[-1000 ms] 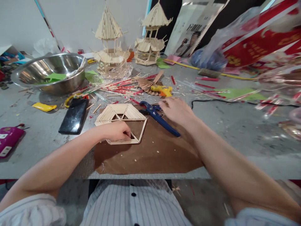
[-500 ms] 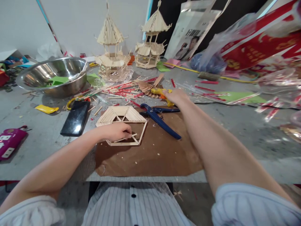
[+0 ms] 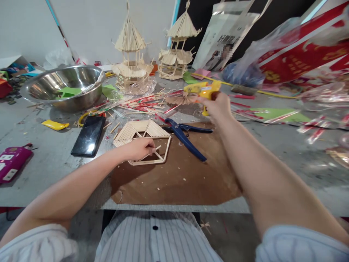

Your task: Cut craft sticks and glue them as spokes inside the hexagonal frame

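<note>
My right hand [image 3: 220, 106] is closed around the handle of a yellow hot glue gun [image 3: 198, 88], lifted above the table with its nozzle toward the left. My left hand [image 3: 142, 147] pinches a thin wooden stick [image 3: 157, 148] over the near part of a hexagonal stick frame [image 3: 153, 128]. The frame's far sections are covered with sticks laid side by side; its near sections are open. It lies flat on a brown sheet [image 3: 169, 185]. Blue-handled cutters [image 3: 189, 143] lie opened just right of the frame.
Two stick pagodas [image 3: 130, 40] stand at the back, near a steel bowl [image 3: 89, 92]. A black phone [image 3: 88, 135], a yellow knife [image 3: 55, 125] and a purple power strip [image 3: 13, 163] lie left. Loose sticks [image 3: 144, 105] lie beyond the frame; a dark cord [image 3: 251, 120] runs right.
My right hand has picked up the glue gun from the table and raised it. My left hand stays at the frame with the stick; the view has shifted slightly.
</note>
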A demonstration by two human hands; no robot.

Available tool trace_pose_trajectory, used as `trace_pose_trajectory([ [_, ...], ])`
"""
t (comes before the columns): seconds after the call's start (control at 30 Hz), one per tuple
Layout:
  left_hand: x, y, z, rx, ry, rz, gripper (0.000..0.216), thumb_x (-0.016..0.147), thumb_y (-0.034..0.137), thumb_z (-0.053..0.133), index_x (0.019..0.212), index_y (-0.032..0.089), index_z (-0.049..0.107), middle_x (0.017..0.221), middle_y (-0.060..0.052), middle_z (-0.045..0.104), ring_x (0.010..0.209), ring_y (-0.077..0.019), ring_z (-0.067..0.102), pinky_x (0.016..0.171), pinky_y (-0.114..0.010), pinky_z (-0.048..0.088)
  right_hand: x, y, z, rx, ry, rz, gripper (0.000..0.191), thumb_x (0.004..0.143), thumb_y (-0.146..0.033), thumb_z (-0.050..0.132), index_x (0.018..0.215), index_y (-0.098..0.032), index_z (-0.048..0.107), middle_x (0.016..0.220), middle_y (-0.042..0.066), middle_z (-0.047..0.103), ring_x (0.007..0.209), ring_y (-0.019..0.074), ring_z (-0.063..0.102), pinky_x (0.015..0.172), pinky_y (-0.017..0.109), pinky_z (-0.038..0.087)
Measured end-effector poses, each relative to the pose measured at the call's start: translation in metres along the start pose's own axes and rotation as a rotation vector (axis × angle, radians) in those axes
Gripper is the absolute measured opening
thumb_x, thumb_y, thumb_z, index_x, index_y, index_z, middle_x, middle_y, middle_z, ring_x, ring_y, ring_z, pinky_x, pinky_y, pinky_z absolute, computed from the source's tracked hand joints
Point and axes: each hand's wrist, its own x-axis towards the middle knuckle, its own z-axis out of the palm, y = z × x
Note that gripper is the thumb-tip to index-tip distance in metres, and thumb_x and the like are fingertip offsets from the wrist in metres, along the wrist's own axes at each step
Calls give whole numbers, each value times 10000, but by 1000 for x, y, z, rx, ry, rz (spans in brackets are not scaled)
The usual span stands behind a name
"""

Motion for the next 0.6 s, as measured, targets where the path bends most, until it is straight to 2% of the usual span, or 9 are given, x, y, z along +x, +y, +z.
trace_pose_trajectory([
  [0.07,0,0,1,-157,6,-55,173,800,305,412,757,153,484,509,42,498,398,-54,422,432,-181,315,-13,-19,-7,110,45,54,222,714,-323,509,819,-127,503,703,22,527,453,53,410,433,219,360],
  [0.1,0,0,0,-248,15,-82,149,808,286,403,761,158,461,473,56,471,364,-50,408,410,-176,310,-21,-28,-11,254,91,100,169,682,-289,551,759,-145,505,636,-13,501,420,50,396,416,219,359],
  [0.17,0,-1,-1,-424,65,-109,102,816,238,398,754,163,429,428,74,435,331,-47,403,386,-167,316,-40,-43,-16,482,25,144,159,617,-226,616,719,-162,512,591,-40,494,420,60,431,432,226,399],
  [0.23,1,-3,-3,-579,145,-90,66,802,184,427,740,160,427,433,74,441,337,-44,419,384,-164,336,-62,-52,-19,576,-46,172,188,580,-218,647,710,-170,520,634,-29,545,442,72,481,438,230,421],
  [0.33,3,-9,-8,-784,251,-42,32,759,128,494,741,141,471,507,54,491,374,-32,442,401,-167,379,-91,-53,-13,630,-172,93,215,576,-256,667,745,-172,563,856,17,625,417,51,471,434,241,435],
  [0.47,4,-17,-15,-991,358,-59,71,727,152,562,756,130,501,561,40,521,395,-25,448,405,-170,402,-111,-45,3,571,-246,-41,176,582,-294,684,681,-180,594,732,-1,634,418,60,454,442,253,442],
  [0.53,5,-20,-18,-1070,419,-69,105,709,154,584,744,131,487,578,40,529,390,-23,441,378,-163,384,-115,-42,8,517,-286,-62,183,583,-303,686,704,-190,608,711,-1,633,470,89,506,453,259,451],
  [0.6,6,-21,-19,-1116,465,-63,114,705,149,583,725,133,472,591,38,537,380,-22,434,349,-158,361,-118,-42,10,471,-334,-103,207,590,-305,684,754,-201,615,728,-2,638,567,124,568,536,288,490],
])
